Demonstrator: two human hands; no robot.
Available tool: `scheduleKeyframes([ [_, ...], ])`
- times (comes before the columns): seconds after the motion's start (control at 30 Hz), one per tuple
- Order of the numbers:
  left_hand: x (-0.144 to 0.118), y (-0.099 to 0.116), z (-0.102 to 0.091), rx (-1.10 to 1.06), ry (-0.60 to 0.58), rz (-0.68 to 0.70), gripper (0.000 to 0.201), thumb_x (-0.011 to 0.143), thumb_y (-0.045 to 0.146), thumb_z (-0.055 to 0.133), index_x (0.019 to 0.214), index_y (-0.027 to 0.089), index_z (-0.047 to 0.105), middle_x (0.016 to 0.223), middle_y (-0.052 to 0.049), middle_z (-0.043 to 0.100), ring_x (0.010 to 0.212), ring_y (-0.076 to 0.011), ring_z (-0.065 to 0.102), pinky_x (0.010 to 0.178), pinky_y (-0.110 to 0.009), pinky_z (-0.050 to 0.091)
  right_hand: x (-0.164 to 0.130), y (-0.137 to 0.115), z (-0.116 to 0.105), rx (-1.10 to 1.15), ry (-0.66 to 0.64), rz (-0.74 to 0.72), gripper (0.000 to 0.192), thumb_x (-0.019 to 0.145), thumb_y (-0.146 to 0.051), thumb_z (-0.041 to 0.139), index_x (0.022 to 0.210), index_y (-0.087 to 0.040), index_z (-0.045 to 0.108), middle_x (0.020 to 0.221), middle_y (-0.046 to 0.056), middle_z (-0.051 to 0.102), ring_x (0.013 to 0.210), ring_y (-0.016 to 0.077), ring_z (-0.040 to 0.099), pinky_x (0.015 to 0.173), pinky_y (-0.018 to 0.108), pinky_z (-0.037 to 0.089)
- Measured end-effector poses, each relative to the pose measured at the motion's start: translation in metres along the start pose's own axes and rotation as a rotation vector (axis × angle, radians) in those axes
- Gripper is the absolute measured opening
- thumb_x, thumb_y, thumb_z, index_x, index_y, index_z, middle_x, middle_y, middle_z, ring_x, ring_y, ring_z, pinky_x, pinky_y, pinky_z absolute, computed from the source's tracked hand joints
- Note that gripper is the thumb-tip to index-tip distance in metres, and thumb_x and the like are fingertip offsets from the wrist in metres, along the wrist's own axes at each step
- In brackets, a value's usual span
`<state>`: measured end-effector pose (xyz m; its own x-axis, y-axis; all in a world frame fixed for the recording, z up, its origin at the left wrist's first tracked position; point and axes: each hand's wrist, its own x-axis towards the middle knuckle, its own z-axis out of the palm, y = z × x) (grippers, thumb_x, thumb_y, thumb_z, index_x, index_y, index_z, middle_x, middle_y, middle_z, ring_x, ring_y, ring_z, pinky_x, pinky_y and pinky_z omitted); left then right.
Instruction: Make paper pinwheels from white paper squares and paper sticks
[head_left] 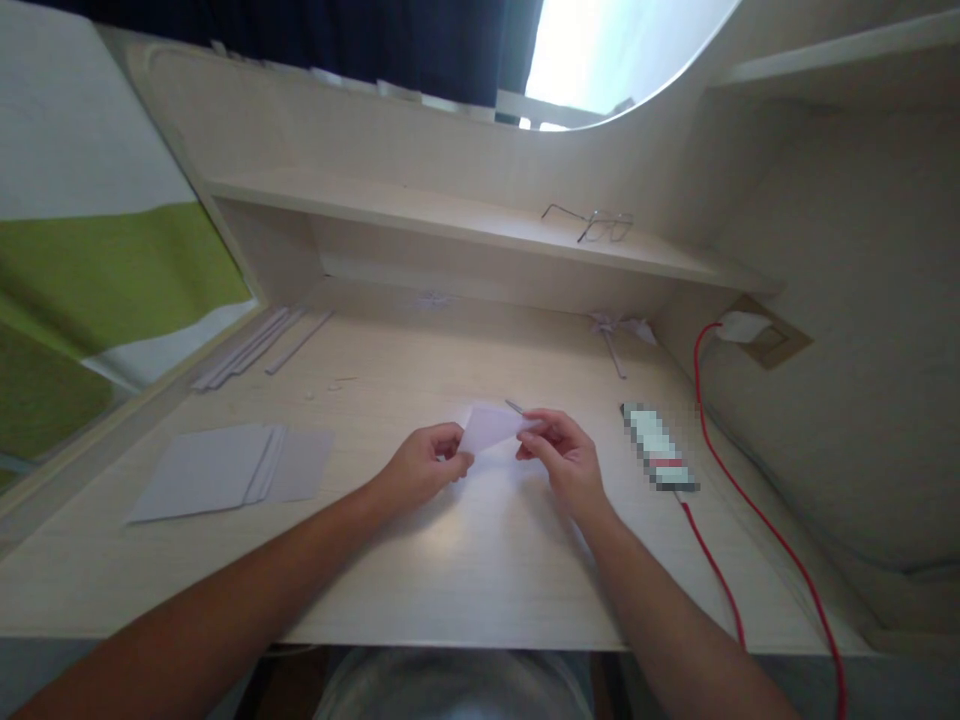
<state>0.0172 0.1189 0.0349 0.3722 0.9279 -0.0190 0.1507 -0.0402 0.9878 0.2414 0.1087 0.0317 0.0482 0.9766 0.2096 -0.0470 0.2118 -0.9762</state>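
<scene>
My left hand (431,462) pinches the left end of a small piece of folded pale paper (489,428), held up over the desk. My right hand (564,455) grips the paper's narrow right end between thumb and fingers. Just behind the paper, by my right fingers, a slim metallic tip (514,406) shows; its kind cannot be made out. To the left of my left hand lies a stack of square paper sheets (210,465), fanned a little at its right side.
Several thin paper strips (251,345) lie at the back left. Folded paper pieces (611,325) sit at the back right. A phone (660,447) with a red cable (712,565) rests right of my hands. Glasses (607,225) stand on the shelf (420,212) above.
</scene>
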Motion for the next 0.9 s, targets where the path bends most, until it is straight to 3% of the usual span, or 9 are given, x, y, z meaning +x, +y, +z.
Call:
scheduleKeyframes([
  [0.1,0.000,0.002,-0.001,-0.029,0.054,0.008,0.027,0.073,0.025,0.068,0.098,0.015,0.066,0.072,0.002,0.063,0.065,-0.0131,0.056,0.061,-0.025,0.040,0.002,0.003,-0.002,-0.061,0.005,-0.001,0.010,0.079,-0.029,0.080,0.085,-0.021,0.077,0.081,0.001,0.072,0.066,0.0151,0.069,0.067,0.030,0.055],
  [0.2,-0.002,0.004,-0.001,-0.058,0.122,0.040,0.050,0.074,0.024,0.070,0.121,0.016,0.059,0.066,0.006,0.061,0.061,-0.0129,0.056,0.059,-0.024,0.040,0.002,0.004,-0.002,-0.059,0.018,0.015,0.011,0.077,-0.028,0.081,0.085,-0.021,0.076,0.078,0.000,0.072,0.066,0.0153,0.068,0.066,0.030,0.054],
  [0.3,-0.004,0.006,0.000,-0.048,0.158,0.073,0.057,0.077,0.024,0.070,0.131,0.019,0.052,0.062,0.009,0.059,0.058,-0.0124,0.056,0.058,-0.023,0.042,0.001,0.003,-0.002,-0.046,0.003,0.022,0.012,0.077,-0.029,0.081,0.085,-0.021,0.075,0.077,0.000,0.071,0.065,0.0152,0.068,0.066,0.030,0.054],
  [0.53,-0.005,0.004,-0.004,0.190,0.180,0.210,0.015,0.081,0.029,0.071,0.093,0.018,0.072,0.094,-0.004,0.075,0.088,-0.0193,0.069,0.078,-0.028,0.054,-0.001,0.004,0.000,-0.069,-0.098,0.121,0.017,0.069,-0.025,0.079,0.086,-0.021,0.074,0.076,0.000,0.069,0.066,0.0166,0.065,0.065,0.032,0.053],
  [0.63,-0.006,-0.001,-0.005,0.305,0.157,0.298,0.010,0.085,0.024,0.067,0.092,0.019,0.073,0.092,-0.004,0.077,0.086,-0.0190,0.071,0.079,-0.029,0.054,-0.003,0.004,0.001,-0.162,-0.176,0.038,0.010,0.073,-0.021,0.071,0.082,-0.021,0.076,0.081,0.003,0.069,0.071,0.0173,0.064,0.066,0.031,0.051],
  [0.77,-0.008,-0.007,-0.007,0.455,0.116,0.457,0.014,0.087,0.016,0.061,0.093,0.019,0.073,0.091,-0.006,0.077,0.086,-0.0190,0.071,0.081,-0.030,0.053,-0.008,0.001,0.000,-0.379,-0.236,-0.146,0.023,0.077,-0.012,0.062,0.087,-0.022,0.080,0.089,0.006,0.072,0.083,0.0198,0.066,0.070,0.031,0.049],
  [0.9,-0.009,-0.007,-0.011,0.603,0.088,0.576,0.021,0.085,0.009,0.057,0.096,0.018,0.073,0.089,-0.006,0.074,0.083,-0.0191,0.068,0.077,-0.030,0.052,-0.010,-0.004,0.000,-0.389,-0.304,-0.113,0.026,0.076,-0.013,0.067,0.096,-0.022,0.082,0.097,0.006,0.072,0.087,0.0200,0.066,0.071,0.030,0.048],
])
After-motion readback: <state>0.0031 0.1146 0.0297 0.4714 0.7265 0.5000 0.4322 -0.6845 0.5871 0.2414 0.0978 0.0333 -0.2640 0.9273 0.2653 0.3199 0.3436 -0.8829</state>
